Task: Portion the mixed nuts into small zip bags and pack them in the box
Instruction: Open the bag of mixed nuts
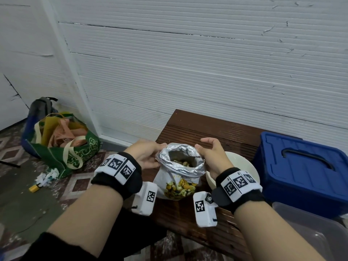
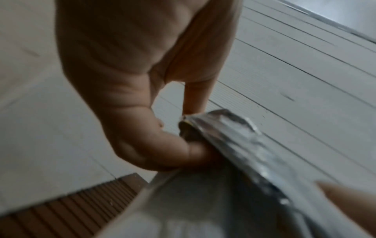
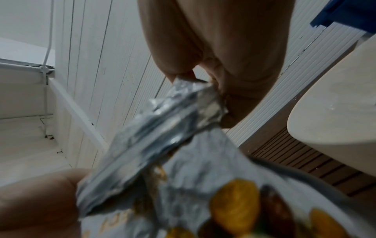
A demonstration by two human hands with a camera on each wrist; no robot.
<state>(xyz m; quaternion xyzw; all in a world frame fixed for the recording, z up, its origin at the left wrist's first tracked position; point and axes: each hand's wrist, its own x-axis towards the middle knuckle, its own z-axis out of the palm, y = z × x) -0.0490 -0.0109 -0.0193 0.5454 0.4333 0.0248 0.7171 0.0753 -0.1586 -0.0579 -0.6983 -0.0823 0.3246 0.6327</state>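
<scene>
A white foil-lined bag of mixed nuts (image 1: 178, 176) stands on the brown slatted table (image 1: 197, 127), its silver rim rolled down and its mouth wide. Nuts show inside and through a clear window low on its front. My left hand (image 1: 148, 153) grips the rim's left side; in the left wrist view my left hand (image 2: 179, 145) curls over the folded foil of the nut bag (image 2: 244, 153). My right hand (image 1: 209, 153) pinches the rim's right side; in the right wrist view my right hand (image 3: 211, 90) holds the crumpled edge of the nut bag (image 3: 179, 116).
A cream bowl (image 1: 243, 166) sits right of the bag, behind my right wrist. A blue lidded box (image 1: 305, 170) stands at the table's right end, with a clear plastic container (image 1: 308, 232) nearer me. A green shopping bag (image 1: 67, 144) and a backpack lie on the floor at left.
</scene>
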